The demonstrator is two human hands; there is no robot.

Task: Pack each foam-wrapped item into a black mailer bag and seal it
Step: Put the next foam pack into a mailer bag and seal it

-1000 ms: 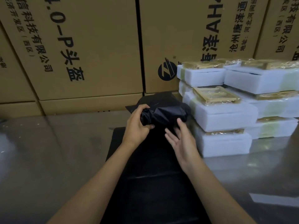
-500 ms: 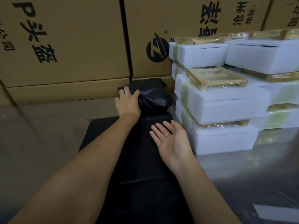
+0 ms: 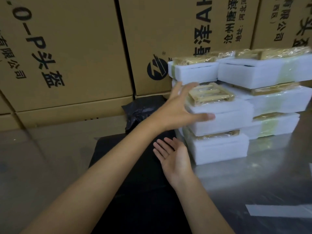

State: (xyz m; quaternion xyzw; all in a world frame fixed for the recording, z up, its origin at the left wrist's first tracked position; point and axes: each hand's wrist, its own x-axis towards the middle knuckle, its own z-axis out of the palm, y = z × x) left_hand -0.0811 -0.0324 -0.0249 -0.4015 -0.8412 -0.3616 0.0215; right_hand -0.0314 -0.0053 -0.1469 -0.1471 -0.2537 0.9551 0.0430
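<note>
Steel table [image 3: 253, 186] w/ flat black mailer bags [image 3: 135, 174] laid out, cardboard cartons [image 3: 76, 56] walling the back. Packed black bag [image 3: 140, 112] sits by cartons, partly hidden behind left arm. Left hand [image 3: 179, 107], fingers spread, at the foam-wrapped item [image 3: 228, 114] atop front stack; motion blur, prob touching, no grip. Right hand [image 3: 173, 156] palm-up, relaxed, holding nothing.

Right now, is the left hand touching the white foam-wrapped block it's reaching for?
Cannot tell: head view shows left hand spread over white foam-wrapped block, blurred.
</note>
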